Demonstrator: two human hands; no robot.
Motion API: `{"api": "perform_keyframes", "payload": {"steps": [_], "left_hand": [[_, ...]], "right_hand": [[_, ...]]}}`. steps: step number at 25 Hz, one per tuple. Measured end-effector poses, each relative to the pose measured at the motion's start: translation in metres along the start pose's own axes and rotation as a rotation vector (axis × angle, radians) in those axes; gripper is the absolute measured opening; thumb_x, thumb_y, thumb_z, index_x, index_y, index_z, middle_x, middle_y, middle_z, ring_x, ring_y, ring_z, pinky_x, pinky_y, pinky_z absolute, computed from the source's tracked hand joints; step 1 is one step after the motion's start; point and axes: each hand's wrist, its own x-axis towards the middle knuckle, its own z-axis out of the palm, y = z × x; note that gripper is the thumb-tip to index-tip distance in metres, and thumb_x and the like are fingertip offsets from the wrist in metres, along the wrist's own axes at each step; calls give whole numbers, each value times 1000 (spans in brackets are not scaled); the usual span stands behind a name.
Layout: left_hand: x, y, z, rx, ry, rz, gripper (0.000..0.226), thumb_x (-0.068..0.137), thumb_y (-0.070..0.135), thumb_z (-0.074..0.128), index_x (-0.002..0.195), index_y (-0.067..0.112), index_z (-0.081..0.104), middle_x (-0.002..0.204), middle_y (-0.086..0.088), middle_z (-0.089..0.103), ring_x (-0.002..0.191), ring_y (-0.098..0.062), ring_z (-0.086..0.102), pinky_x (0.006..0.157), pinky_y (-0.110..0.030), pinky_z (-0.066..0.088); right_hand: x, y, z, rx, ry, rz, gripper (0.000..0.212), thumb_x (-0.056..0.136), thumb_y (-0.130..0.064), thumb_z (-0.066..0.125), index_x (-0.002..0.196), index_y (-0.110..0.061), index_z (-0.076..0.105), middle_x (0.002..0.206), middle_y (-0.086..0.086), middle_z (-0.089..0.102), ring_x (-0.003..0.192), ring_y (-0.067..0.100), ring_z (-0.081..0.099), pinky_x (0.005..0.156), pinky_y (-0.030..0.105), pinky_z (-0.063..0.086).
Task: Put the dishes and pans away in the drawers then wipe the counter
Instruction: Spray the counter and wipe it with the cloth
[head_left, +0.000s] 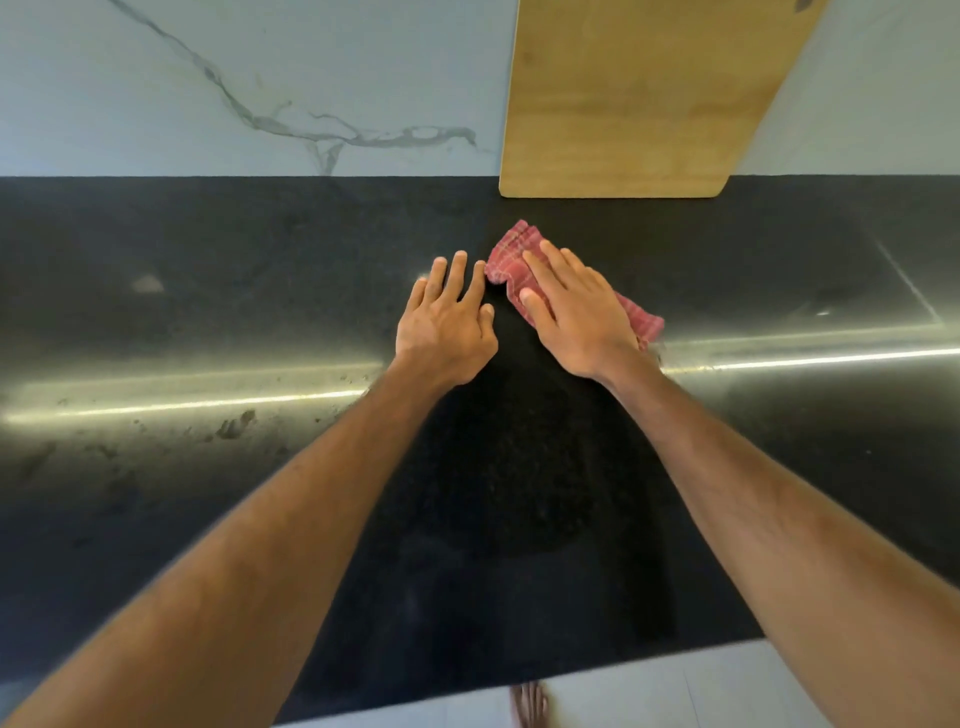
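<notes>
Seen from the head camera, a person's right hand (576, 312) is pressing flat, fingers straight, on a crumpled red checked cloth (511, 252) at the middle of the black speckled stone desk (208, 312). The left hand (447, 322) is resting spread just beside the cloth, at its 9 o'clock. A pale wooden cutting board (623, 104) is leaning upright at 12 o'clock.

The cloth (514, 267) is red-pink, checked with fine pale lines. The bench (208, 312) is black with a fine speckle, crossed by bright yellowish-white streaks of reflected light and marked with dull grey smudges on its left side. The wall (208, 78) behind is pale grey-white marble with a grey branching vein. The cutting board (634, 104) is light tan wood with faint grain. The floor (675, 691) is pale grey.
</notes>
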Motion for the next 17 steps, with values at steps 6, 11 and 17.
{"api": "perform_keyframes", "payload": {"steps": [6, 11, 17], "left_hand": [[56, 10, 3, -17, 15, -73, 63, 107, 38, 20, 163, 13, 5, 171, -5, -3, 157, -25, -6, 128, -45, 2], [57, 14, 0, -15, 6, -100, 63, 107, 35, 24, 163, 13, 5, 171, -5, -3, 157, -25, -6, 128, -46, 2], [63, 35, -3, -37, 17, -157, 66, 101, 19, 34, 162, 9, 9, 170, -10, 2, 157, -30, -1, 127, -49, 7]], "right_hand": [[68, 21, 2, 5, 26, -20, 63, 108, -51, 22, 163, -21, 23, 172, 4, 17, 158, 23, 15, 127, 44, 18], [75, 28, -1, 38, 16, -41, 63, 108, -52, 22, 164, -23, 22, 172, 3, 14, 159, 23, 13, 128, 44, 17], [60, 71, -7, 57, -4, 4, 63, 108, -55, 22, 164, -27, 18, 173, 0, 11, 159, 21, 10, 129, 43, 14]]}}
